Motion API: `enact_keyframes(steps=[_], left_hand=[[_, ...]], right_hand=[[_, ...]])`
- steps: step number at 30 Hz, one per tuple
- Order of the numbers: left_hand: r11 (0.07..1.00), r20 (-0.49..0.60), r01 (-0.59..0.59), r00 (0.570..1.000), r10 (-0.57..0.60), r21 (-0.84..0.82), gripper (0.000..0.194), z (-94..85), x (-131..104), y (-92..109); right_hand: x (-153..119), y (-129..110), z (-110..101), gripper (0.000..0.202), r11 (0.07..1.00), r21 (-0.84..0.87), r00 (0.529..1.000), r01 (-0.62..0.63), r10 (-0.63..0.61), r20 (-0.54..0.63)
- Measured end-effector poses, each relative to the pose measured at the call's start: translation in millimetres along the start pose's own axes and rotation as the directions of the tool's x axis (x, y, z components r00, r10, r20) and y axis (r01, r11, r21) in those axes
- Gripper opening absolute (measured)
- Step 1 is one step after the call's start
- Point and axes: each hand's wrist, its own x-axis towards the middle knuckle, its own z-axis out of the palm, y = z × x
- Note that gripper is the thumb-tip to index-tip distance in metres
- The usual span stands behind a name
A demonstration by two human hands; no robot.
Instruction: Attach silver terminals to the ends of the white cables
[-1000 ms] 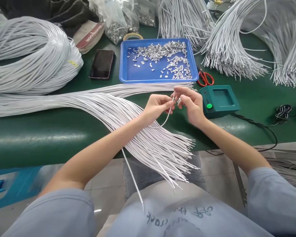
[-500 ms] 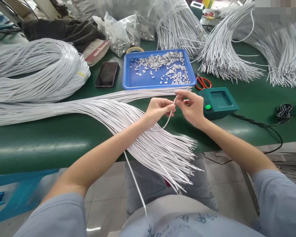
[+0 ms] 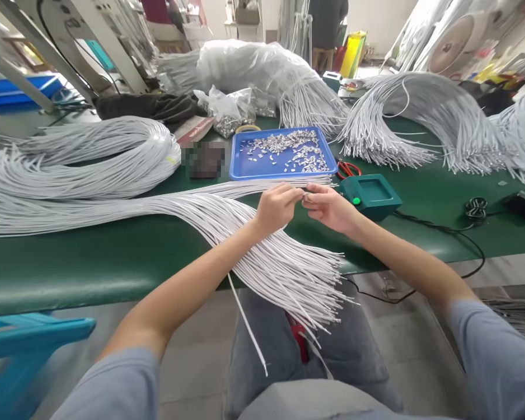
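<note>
My left hand (image 3: 276,207) and my right hand (image 3: 330,207) meet fingertip to fingertip in front of a blue tray (image 3: 234,166) of small metal pieces (image 3: 284,142). Both hands are closed in a pinch; what lies between the fingertips is too small to make out. Beneath my left hand and forearm, a bundle of white wires (image 3: 289,268) fans out over the table's front edge. One wire (image 3: 247,321) hangs apart from it. Just right of my right hand sits a green device (image 3: 371,195) with a bright green button.
Red-handled scissors (image 3: 349,169) lie behind the green device. Coiled grey cables (image 3: 131,151) fill the left of the green table (image 3: 91,262); more bundles (image 3: 376,128) stand at the back right. Bags of metal parts (image 3: 231,111) are behind the tray. A black cord (image 3: 476,210) lies right.
The view has tilted up, showing more of the room. My left hand has turned so its back covers the fingers, and the white wire between my hands is now hidden.
</note>
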Motion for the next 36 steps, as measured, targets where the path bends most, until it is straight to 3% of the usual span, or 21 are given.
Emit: enact_keyframes(steps=[2, 3, 5, 6, 8, 9, 11, 15, 22, 31, 36], left_hand=[[0.963, -0.015, 0.212, 0.976, -0.218, -0.168, 0.012, 7.3, -0.3, 1.6], [0.912, 0.026, 0.326, 0.944, -0.330, -0.249, 0.009, 10.6, -0.2, 2.1], [0.794, 0.155, 0.500, 0.865, -0.477, -0.346, 0.020, 14.9, 0.7, 2.2], [0.753, 0.213, 0.548, 0.836, -0.506, -0.363, 0.030, 15.7, 1.3, 2.2], [0.718, 0.288, 0.587, 0.810, -0.512, -0.375, 0.040, 15.2, 2.4, 2.9], [0.712, 0.305, 0.591, 0.806, -0.507, -0.380, 0.039, 14.4, 2.9, 3.7], [0.705, 0.316, 0.589, 0.808, -0.498, -0.395, 0.030, 12.9, 3.9, 5.7], [0.679, 0.327, 0.592, 0.806, -0.494, -0.434, 0.024, 12.1, 5.4, 8.1], [0.637, 0.341, 0.616, 0.787, -0.514, -0.463, 0.021, 11.1, 6.0, 7.3], [0.545, 0.411, 0.692, 0.721, -0.558, -0.473, 0.022, 11.2, 8.1, 5.0], [0.541, 0.401, 0.694, 0.718, -0.570, -0.474, 0.023, 12.8, 8.4, 2.4]], right_hand=[[0.8, -4.7, -3.7, 0.023, 0.955, -0.239, 0.964, 0.177, -0.217, -0.152], [1.2, -8.2, -7.1, 0.019, 0.871, -0.421, 0.911, 0.254, -0.362, -0.198], [0.8, -17.4, -16.4, 0.020, 0.562, -0.777, 0.799, 0.283, -0.586, -0.133], [0.1, -22.6, -21.8, 0.023, 0.377, -0.895, 0.797, 0.238, -0.603, -0.042], [-0.9, -32.2, -32.6, 0.026, 0.047, -0.990, 0.874, 0.136, -0.476, 0.097], [-0.8, -36.0, -37.5, 0.028, -0.065, -0.992, 0.919, 0.111, -0.373, 0.127], [1.1, -41.2, -45.2, 0.026, -0.203, -0.972, 0.969, 0.114, -0.193, 0.154], [8.0, -45.1, -51.1, 0.026, -0.308, -0.938, 0.984, 0.159, -0.026, 0.176], [6.6, -45.1, -47.1, 0.023, -0.492, -0.860, 0.990, 0.133, 0.026, 0.139], [4.9, -38.6, -40.7, 0.023, -0.517, -0.844, 0.989, 0.144, 0.043, 0.142], [6.6, -35.1, -33.7, 0.026, -0.510, -0.852, 0.992, 0.118, 0.034, 0.117]])
